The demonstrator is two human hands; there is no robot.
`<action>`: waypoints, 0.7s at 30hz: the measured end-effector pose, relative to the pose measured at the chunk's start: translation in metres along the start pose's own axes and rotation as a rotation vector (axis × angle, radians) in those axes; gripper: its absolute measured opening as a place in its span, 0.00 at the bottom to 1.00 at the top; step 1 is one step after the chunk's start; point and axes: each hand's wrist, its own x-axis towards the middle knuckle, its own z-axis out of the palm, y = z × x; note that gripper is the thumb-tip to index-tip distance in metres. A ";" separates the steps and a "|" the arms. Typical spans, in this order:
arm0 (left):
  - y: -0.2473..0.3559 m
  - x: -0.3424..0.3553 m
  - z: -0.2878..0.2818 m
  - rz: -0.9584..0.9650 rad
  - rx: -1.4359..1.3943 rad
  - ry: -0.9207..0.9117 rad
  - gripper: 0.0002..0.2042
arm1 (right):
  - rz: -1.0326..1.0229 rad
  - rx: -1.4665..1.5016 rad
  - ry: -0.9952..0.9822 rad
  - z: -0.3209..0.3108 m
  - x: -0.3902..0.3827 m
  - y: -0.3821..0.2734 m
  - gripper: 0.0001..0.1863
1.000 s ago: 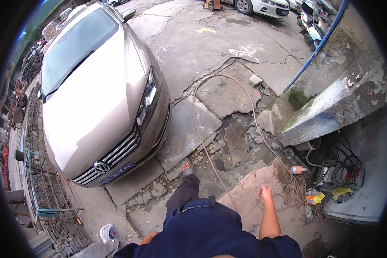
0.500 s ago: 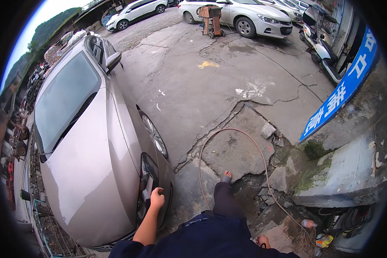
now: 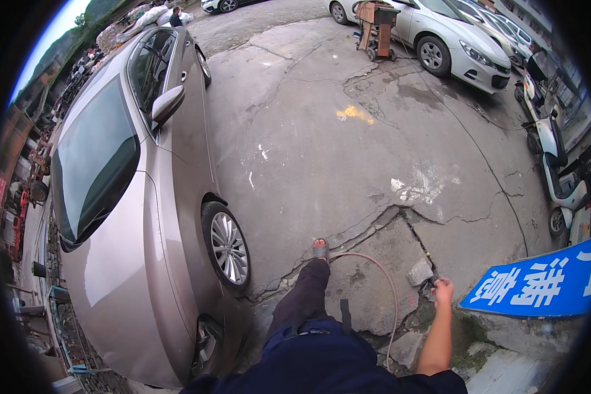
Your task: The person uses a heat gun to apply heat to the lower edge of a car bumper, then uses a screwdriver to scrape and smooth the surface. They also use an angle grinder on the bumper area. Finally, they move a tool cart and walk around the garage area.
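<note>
My right hand (image 3: 442,291) swings out to the right with its fingers curled together. Whether something small is between them I cannot make out. Beneath it lie a loose concrete chunk (image 3: 420,271) and the cracked ground. My left hand is out of view. On my left stands a beige-grey sedan (image 3: 184,230), with its alloy wheel (image 3: 228,249) close to my legs. One sandalled foot (image 3: 320,249) is stretched forward, beside a reddish hose (image 3: 389,279) that curves over the broken concrete.
A blue sign board (image 3: 532,282) with white characters leans at the right. Beyond it stands a white scooter (image 3: 558,174). A brown wheeled machine (image 3: 377,29) is at the back beside a white car (image 3: 433,39). Cracks and white and yellow stains (image 3: 356,115) mark the concrete.
I have stepped forward alongside the sedan, and a foot has come ahead. My left hand has gone out of view from beside the headlight. My right hand has swung forward and up.
</note>
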 end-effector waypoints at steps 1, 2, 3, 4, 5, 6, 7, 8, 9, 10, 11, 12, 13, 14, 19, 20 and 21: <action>0.030 0.016 -0.006 0.005 0.024 -0.029 0.15 | -0.042 -0.009 0.020 0.023 0.019 -0.021 0.16; 0.061 0.034 -0.014 0.008 0.031 -0.065 0.14 | -0.079 -0.025 0.040 0.042 0.032 -0.039 0.16; 0.103 0.064 -0.031 0.043 0.057 -0.105 0.14 | -0.077 -0.099 0.019 0.047 0.038 -0.040 0.17; 0.143 0.095 -0.048 0.058 0.043 -0.135 0.13 | -0.097 -0.169 -0.020 0.057 0.056 -0.037 0.18; 0.185 0.130 -0.071 0.080 0.015 -0.155 0.13 | -0.036 -0.283 -0.053 0.077 0.069 -0.042 0.18; 0.245 0.157 -0.104 0.123 -0.075 -0.110 0.12 | 0.053 -0.416 -0.088 0.077 0.070 -0.035 0.19; 0.319 0.176 -0.144 0.194 -0.173 -0.038 0.12 | 0.027 -0.487 -0.138 0.063 0.086 -0.008 0.17; 0.382 0.177 -0.185 0.248 -0.300 0.058 0.12 | 0.080 -0.514 -0.203 0.078 0.080 -0.015 0.16; 0.453 0.167 -0.227 0.332 -0.399 0.124 0.14 | 0.187 -0.479 -0.164 0.086 0.087 -0.014 0.16; 0.522 0.157 -0.270 0.421 -0.492 0.187 0.17 | 0.298 -0.445 -0.129 0.087 0.090 -0.004 0.16; 0.588 0.148 -0.313 0.510 -0.579 0.247 0.20 | 0.363 -0.367 -0.102 0.086 0.091 0.006 0.15; 0.640 0.147 -0.343 0.619 -0.597 0.256 0.21 | 0.422 -0.288 -0.067 0.087 0.095 0.012 0.13; 0.696 0.139 -0.367 0.711 -0.615 0.272 0.21 | 0.572 -0.390 -0.052 0.087 0.095 0.008 0.14; 0.744 0.136 -0.382 0.803 -0.633 0.285 0.21 | 0.669 -0.405 -0.049 0.092 0.100 0.003 0.14; 0.862 0.167 -0.381 0.714 -0.392 0.433 0.19 | 0.839 -0.391 -0.169 0.135 0.205 -0.043 0.15; 0.875 0.181 -0.370 0.622 -0.328 0.461 0.19 | 0.851 -0.393 -0.201 0.142 0.238 -0.064 0.15; 0.867 0.201 -0.342 0.440 -0.220 0.454 0.18 | 0.861 -0.395 -0.221 0.151 0.274 -0.088 0.15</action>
